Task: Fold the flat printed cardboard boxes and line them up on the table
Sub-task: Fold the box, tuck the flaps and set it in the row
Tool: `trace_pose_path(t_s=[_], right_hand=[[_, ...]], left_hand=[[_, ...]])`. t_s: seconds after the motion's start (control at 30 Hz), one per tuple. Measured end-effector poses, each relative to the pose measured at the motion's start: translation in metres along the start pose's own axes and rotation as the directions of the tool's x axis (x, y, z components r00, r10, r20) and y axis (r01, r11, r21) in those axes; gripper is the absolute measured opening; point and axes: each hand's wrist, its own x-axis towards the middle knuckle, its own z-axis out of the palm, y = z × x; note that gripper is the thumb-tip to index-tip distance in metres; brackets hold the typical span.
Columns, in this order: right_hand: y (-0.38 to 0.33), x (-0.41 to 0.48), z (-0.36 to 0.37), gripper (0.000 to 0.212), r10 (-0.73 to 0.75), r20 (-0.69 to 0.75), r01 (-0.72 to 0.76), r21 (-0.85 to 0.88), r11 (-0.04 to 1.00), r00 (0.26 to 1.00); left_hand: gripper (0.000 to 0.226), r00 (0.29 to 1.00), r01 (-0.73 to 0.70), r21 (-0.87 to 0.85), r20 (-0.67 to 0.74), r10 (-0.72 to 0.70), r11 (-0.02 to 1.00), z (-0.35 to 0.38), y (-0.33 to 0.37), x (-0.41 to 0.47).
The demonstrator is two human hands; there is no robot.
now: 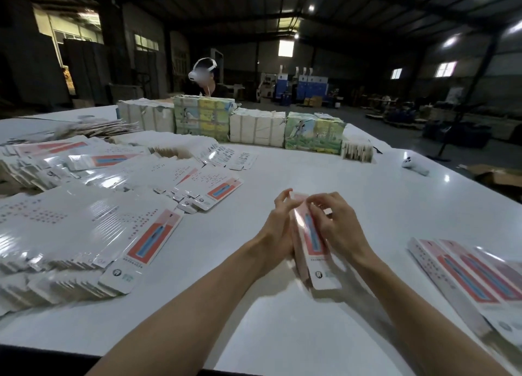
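I'm seeing the left hand and right hand gripping 1 box, fingers curling round it, over the tabletop at 6 o'clock; flats are lying at 9, folded boxes at 4.

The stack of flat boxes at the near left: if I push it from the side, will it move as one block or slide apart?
Probably it slides apart: the stack is already fanned out, and the sheets look glossy, with glare on them. The white table also shines, so the bottom sheets may slip easily.
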Motion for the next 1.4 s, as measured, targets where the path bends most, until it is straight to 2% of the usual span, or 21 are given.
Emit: trace_pose_path(t_s=[0.07,0.13,0.2,0.27,0.37,0.43,0.5,0.57,0.63,0.93,1.0,1.1,1.27,1.4], right_hand=[[-0.009,-0.003,-0.004,0.028,-0.012,0.124,0.030,-0.145,0.989,0.992],[-0.019,-0.006,-0.009,0.036,0.035,0.297,0.050,-0.272,0.961,0.954],[-0.025,-0.012,-0.012,0.050,0.075,0.386,0.055,-0.315,0.948,0.919],[-0.027,-0.020,-0.014,0.054,0.073,0.350,0.043,-0.313,0.949,0.934],[-0.020,-0.034,-0.025,0.046,0.082,0.257,0.021,-0.374,0.927,0.963],[-0.007,-0.043,-0.041,0.061,0.147,0.226,-0.025,-0.468,0.883,0.963],[0.011,-0.052,-0.061,0.072,0.273,0.155,-0.139,-0.571,0.809,0.949],[0.029,-0.061,-0.081,0.072,0.428,0.084,-0.238,-0.727,0.644,0.900],[0.044,-0.070,-0.097,0.065,0.506,0.042,-0.261,-0.819,0.512,0.862],[0.052,-0.104,-0.136,0.057,0.479,-0.038,-0.267,-0.868,0.419,0.877],[0.046,-0.101,-0.138,0.052,0.454,-0.043,-0.267,-0.856,0.442,0.890],[0.031,-0.081,-0.127,0.040,0.408,-0.031,-0.272,-0.792,0.547,0.913],[-0.003,-0.026,-0.074,0.032,0.195,0.042,-0.102,-0.735,0.671,0.980],[-0.022,0.002,-0.017,0.022,0.049,0.045,-0.010,-0.623,0.782,0.998]], left_hand=[[0.034,1.000,-0.003,-0.065,0.017,0.004,0.998,0.000,0.001,0.000],[0.051,0.998,0.064,-0.070,0.018,-0.063,0.995,-0.002,0.001,0.000],[0.070,0.985,0.154,-0.049,0.086,-0.150,0.987,-0.003,0.002,-0.002],[0.075,0.978,0.173,-0.027,0.126,-0.168,0.985,-0.006,0.001,-0.002],[0.057,0.992,0.128,-0.004,-0.013,-0.128,0.992,-0.003,-0.003,0.004],[0.051,0.990,0.036,0.044,-0.137,-0.029,0.998,-0.004,-0.006,0.009],[0.043,0.980,-0.075,0.129,-0.173,0.097,0.989,-0.009,-0.006,0.010],[0.041,0.976,-0.120,0.229,-0.152,0.157,0.966,-0.015,-0.005,0.007],[0.039,0.979,-0.113,0.292,-0.133,0.157,0.950,-0.016,-0.004,0.005],[0.030,0.987,-0.091,0.392,-0.088,0.136,0.915,-0.011,-0.004,0.002],[0.027,0.990,-0.077,0.430,-0.075,0.121,0.900,-0.012,-0.005,0.001],[0.022,0.993,-0.045,0.489,-0.076,0.093,0.871,-0.013,-0.006,0.001],[0.026,0.983,-0.098,0.506,-0.084,0.162,0.857,-0.015,-0.011,0.004],[0.022,0.959,-0.100,0.604,-0.153,0.238,0.791,-0.016,-0.011,0.006]])
